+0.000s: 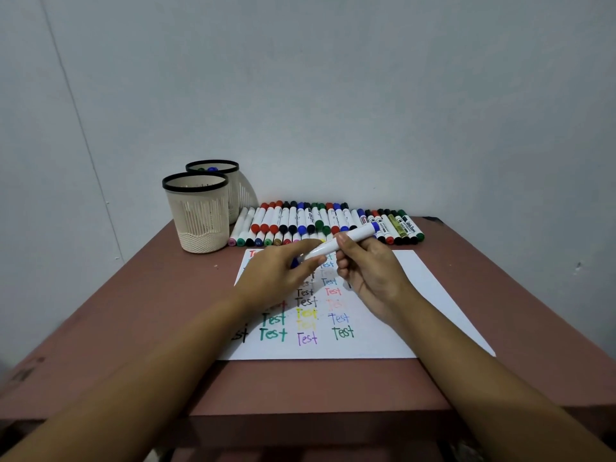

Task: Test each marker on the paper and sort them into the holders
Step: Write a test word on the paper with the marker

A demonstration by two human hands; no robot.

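My right hand grips a white marker with a blue end and holds it slanted above the paper. My left hand meets the marker's lower end, where thumb and fingers pinch a blue cap that is mostly hidden under them. The paper carries several rows of "Test" written in different colours. A long row of markers lies along the far edge of the table. Two cream holders with black rims stand at the left: the near holder and the far holder, which has marker tops showing inside.
The brown table stands against a pale wall. Its front edge runs just below the paper. Bare table surface lies left of the paper and in front of the holders.
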